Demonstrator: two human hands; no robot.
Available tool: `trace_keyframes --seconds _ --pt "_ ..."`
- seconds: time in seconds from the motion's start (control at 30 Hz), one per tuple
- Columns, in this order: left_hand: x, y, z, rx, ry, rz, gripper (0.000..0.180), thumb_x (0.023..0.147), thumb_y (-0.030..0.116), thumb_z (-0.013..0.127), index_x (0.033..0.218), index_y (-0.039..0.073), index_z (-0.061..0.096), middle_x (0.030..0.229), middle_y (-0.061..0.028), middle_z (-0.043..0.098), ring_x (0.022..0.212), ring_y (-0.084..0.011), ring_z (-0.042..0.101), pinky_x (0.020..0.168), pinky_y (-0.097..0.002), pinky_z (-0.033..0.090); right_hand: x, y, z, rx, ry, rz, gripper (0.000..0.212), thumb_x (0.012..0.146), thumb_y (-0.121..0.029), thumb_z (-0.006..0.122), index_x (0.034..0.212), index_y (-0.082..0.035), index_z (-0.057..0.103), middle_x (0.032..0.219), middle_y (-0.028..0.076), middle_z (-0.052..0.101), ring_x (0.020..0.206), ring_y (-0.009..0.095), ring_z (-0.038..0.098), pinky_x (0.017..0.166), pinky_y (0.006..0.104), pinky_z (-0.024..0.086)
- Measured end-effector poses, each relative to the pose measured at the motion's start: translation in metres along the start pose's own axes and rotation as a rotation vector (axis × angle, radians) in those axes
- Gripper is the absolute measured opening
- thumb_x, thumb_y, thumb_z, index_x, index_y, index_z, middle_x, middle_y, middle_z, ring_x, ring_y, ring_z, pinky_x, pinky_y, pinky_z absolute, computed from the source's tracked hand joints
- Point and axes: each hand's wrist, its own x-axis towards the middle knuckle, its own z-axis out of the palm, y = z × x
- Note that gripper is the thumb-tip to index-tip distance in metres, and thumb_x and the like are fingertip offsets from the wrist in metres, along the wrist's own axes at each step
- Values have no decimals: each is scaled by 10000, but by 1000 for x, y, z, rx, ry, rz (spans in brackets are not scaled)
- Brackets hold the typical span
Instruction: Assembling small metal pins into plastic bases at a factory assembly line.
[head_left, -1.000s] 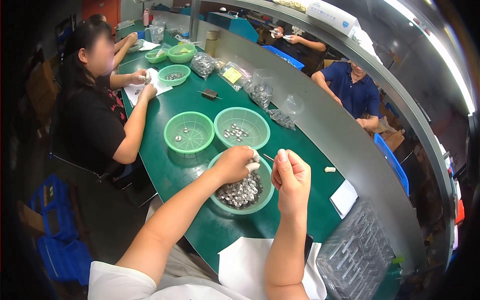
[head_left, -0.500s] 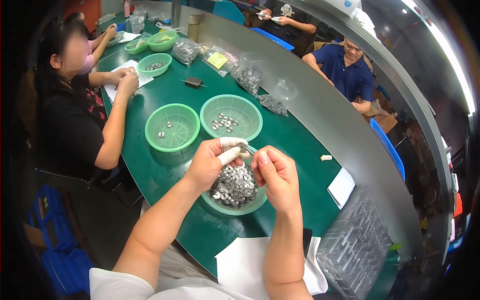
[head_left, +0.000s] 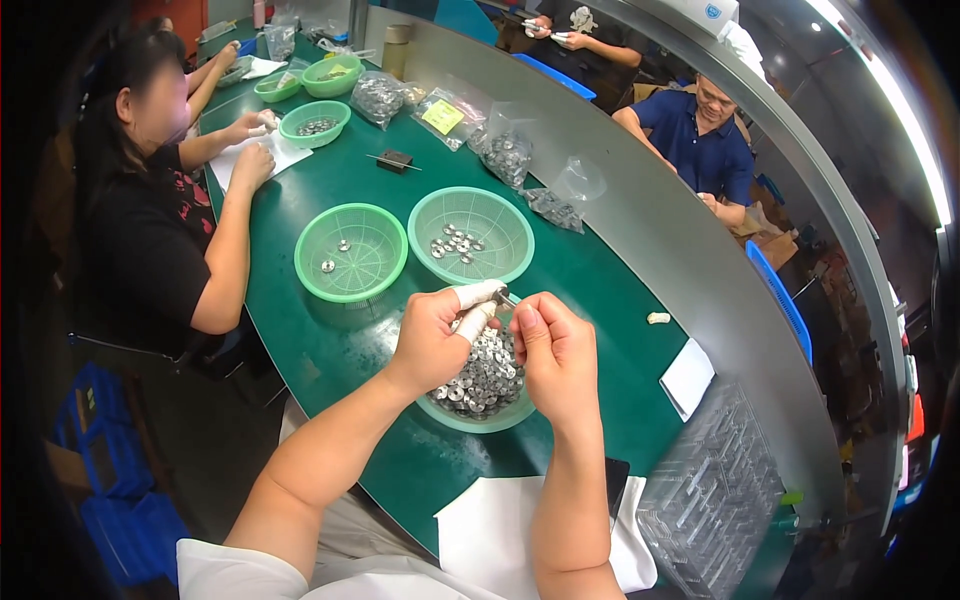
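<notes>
My left hand point(head_left: 430, 345), with white coverings on its thumb and forefinger, pinches a small round metal part point(head_left: 501, 293). My right hand point(head_left: 558, 355) is closed, thumb against forefinger, on a thin metal pin point(head_left: 510, 302) whose end meets the part. Most of the pin is hidden by the fingers. Both hands are above a green plastic basket point(head_left: 485, 426) heaped with small silver discs with center holes point(head_left: 485, 378). Beyond it, one green basket point(head_left: 470, 192) holds several discs, and another point(head_left: 350, 210) to its left holds two.
A clear plastic tray stack point(head_left: 710, 490), white pad point(head_left: 688, 378) and white cloth point(head_left: 485, 520) lie on the near right. Bags of parts point(head_left: 503, 155) line the grey partition point(head_left: 640, 215). A dark block with a rod point(head_left: 395, 160) lies farther off. A co-worker point(head_left: 150, 220) sits at left.
The view has shifted slightly. My left fingertips have moved a little right and the part has turned between them. The co-worker's hands at left have moved apart.
</notes>
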Motion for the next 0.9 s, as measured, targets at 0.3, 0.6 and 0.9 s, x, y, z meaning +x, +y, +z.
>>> trace_keyframes --seconds 0.3,0.6,0.9 --pt "1 1 0 -278 20 -122 228 946 -29 615 1164 -45 680 1015 -96 736 857 -128 682 777 -272 568 3 15 -5 270 -26 83 252 1053 -162 499 840 -42 555 639 -47 447 549 48 383 495 228 319" --pt "1 -1 0 -103 -232 43 178 1007 143 606 1109 -2 616 918 -55 690 850 -129 659 776 -293 551 1 1 -28 715 -159 283 273 1041 -225 502 816 -70 494 614 -68 310 499 34 243 460 231 178" --pt "0 2 -1 -281 -232 -179 226 1054 246 525 1108 55 632 835 -35 672 697 -107 612 644 -239 480 1 -5 -13 542 -120 215 125 1030 -201 521 1001 -85 557 648 -100 358 558 4 278 501 208 210"
